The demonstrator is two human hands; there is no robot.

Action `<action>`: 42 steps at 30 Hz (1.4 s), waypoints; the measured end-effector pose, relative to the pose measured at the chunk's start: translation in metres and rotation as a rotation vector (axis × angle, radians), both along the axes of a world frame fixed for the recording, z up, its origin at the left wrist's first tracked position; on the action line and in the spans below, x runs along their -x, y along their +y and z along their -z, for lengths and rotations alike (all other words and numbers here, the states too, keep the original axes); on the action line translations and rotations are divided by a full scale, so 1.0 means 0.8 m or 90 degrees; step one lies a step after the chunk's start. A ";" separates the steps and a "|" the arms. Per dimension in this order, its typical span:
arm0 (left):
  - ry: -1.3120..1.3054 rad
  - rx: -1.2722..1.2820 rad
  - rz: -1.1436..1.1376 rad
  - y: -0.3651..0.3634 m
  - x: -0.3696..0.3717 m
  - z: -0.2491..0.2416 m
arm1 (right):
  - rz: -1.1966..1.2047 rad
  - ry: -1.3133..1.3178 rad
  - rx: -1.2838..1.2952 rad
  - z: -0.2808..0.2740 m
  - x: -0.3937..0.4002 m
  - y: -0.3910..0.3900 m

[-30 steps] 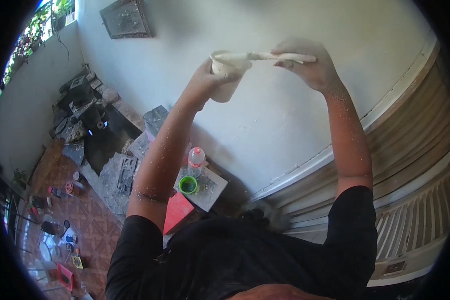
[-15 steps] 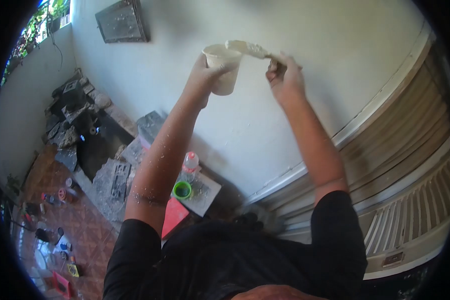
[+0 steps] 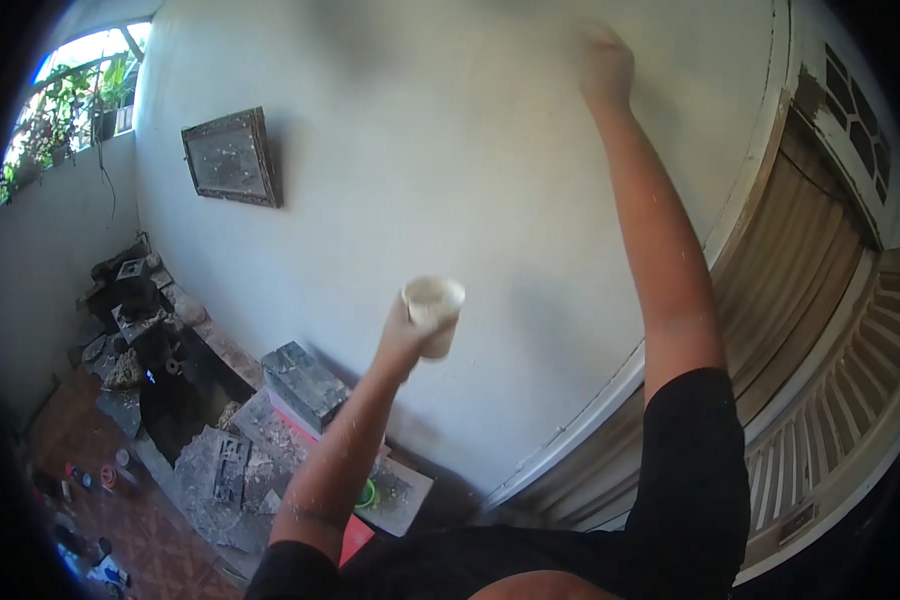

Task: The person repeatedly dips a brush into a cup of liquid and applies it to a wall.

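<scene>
My left hand [image 3: 402,335] is wrapped round a whitish plastic cup [image 3: 436,292], held upright in front of the wall; a pale residue coats its inside. High up at the wall [image 3: 530,170], my right hand [image 3: 607,68] is closed and smeared by motion. The white-coated paintbrush seen in it half a second ago cannot be made out now, hidden by the blur and the hand. White specks dot both forearms.
A dusty framed picture [image 3: 233,158] hangs on the wall. Below stand a grey box [image 3: 305,380], a green cup [image 3: 367,494] and a rubble-covered slab [image 3: 210,470]. A curtain [image 3: 770,290] and louvred panel [image 3: 820,440] line the right side.
My right hand has risen from beside the cup to high on the wall. The cup, still in my left hand, appears lower in view, while the camera has tilted upward.
</scene>
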State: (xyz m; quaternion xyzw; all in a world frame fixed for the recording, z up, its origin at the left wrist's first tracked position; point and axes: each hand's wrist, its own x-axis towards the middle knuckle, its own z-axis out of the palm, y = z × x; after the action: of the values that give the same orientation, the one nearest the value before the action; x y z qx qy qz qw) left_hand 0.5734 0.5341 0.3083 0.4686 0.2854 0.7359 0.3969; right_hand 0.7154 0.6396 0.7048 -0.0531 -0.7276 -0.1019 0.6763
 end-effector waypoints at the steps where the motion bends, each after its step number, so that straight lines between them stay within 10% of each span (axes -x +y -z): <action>1: 0.017 0.011 0.005 -0.004 -0.002 0.024 | 0.129 -0.079 -0.166 -0.026 0.003 0.004; 5: -0.004 0.080 -0.015 -0.041 -0.001 0.157 | 0.466 -0.261 -0.247 -0.082 0.040 0.004; 16: -0.126 0.235 -0.155 -0.271 0.016 0.367 | 0.598 -0.291 -0.501 -0.145 0.141 0.107; 21: -0.120 0.283 -0.223 -0.292 0.036 0.341 | 0.572 -0.331 -0.448 -0.175 0.169 0.198; 31: -0.117 0.239 -0.282 -0.293 0.052 0.340 | 0.582 -0.660 -0.339 -0.001 0.206 0.072; 35: -0.146 0.246 -0.247 -0.287 0.061 0.337 | 0.188 -0.592 0.016 -0.038 0.211 0.092; 38: -0.139 0.232 -0.292 -0.287 0.055 0.316 | 0.207 -0.574 0.249 -0.098 0.209 0.083; 42: -0.171 0.230 -0.339 -0.284 0.044 0.317 | 0.348 -0.366 0.088 -0.143 0.189 0.017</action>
State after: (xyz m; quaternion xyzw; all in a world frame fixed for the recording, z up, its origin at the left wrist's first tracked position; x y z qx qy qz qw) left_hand 0.5382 0.3066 0.0548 0.1991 0.4686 0.8062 0.3014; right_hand 0.5640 0.6536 0.8193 -0.2594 -0.8515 -0.2393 0.3877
